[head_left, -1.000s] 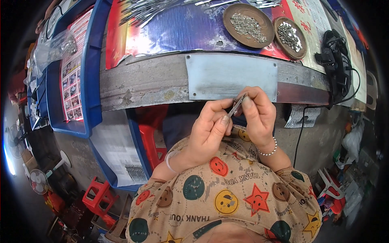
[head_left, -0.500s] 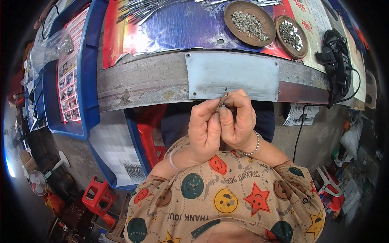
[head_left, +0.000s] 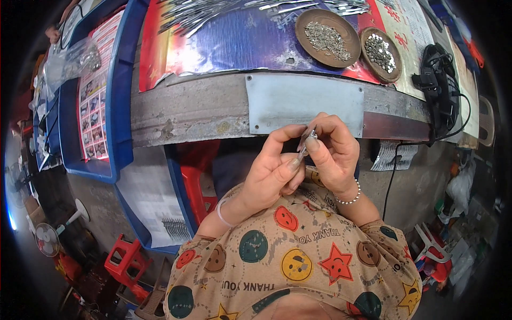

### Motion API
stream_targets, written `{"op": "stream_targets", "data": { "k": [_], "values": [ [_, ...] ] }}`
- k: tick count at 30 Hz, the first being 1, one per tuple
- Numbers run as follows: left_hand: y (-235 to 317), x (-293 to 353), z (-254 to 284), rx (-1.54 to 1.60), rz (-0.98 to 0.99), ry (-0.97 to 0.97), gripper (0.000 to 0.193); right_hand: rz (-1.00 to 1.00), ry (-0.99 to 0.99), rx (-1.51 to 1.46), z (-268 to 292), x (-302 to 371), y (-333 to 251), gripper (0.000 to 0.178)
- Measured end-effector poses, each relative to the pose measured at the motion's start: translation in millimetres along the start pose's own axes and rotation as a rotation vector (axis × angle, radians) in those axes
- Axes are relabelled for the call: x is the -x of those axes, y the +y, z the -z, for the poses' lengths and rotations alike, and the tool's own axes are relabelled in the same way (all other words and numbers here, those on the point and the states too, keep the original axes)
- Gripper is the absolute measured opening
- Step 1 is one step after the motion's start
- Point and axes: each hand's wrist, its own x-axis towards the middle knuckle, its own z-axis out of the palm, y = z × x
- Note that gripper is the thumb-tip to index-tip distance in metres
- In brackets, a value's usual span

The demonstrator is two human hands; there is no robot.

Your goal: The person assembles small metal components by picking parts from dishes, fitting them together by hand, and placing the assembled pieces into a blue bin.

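In the head view, both hands meet in front of the chest, at the near edge of the desk (head_left: 189, 122) – the left hand (head_left: 272, 178) and the right hand (head_left: 336, 152) each pinch a small silvery metal piece (head_left: 309, 140) between thumb and fingers. The piece slants between the fingertips, mostly covered by them, so its full shape is hard to tell. A pale band (head_left: 224, 213) circles the left wrist and a beaded bracelet (head_left: 349, 193) the right

Just beyond the hands, a light metal plate (head_left: 306, 98) is fixed along the edge of the desk. Farther back lies a colourful sheet (head_left: 240, 50), with a heap of long metal strips (head_left: 200, 16) at its far side. To the right sit two round wooden dishes: the larger dish (head_left: 345, 29) holds thin metal pins, the smaller dish (head_left: 381, 77) small, shiny round bits. A black power strip (head_left: 440, 93) lies right of them. On the left stands a blue tray (head_left: 120, 106) with a printed sheet (head_left: 95, 112) and a clear plastic bag (head_left: 69, 64) – below it, a row of metal pieces (head_left: 175, 229) rests on white paper (head_left: 149, 186)
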Motion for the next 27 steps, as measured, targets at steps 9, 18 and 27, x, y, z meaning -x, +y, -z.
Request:
{"op": "stream_targets", "data": {
  "k": [9,18,27],
  "values": [
    [16.6,-11.8,17.1,-0.748,-0.660,-1.029,0.033,0.364,-0.024,0.464,-10.7,13.5,4.4,0.012],
    [10.8,-14.6,13.9,-0.654,-0.601,-1.022,0.032,0.105,-0.001,0.408,-19.5,20.3,-3.5,0.014],
    [22.3,-8.6,22.8,-0.598,-0.685,-0.838,0.029,0.019,-0.112,0.327,-25.1,24.0,4.8,0.017]
  ]
}}
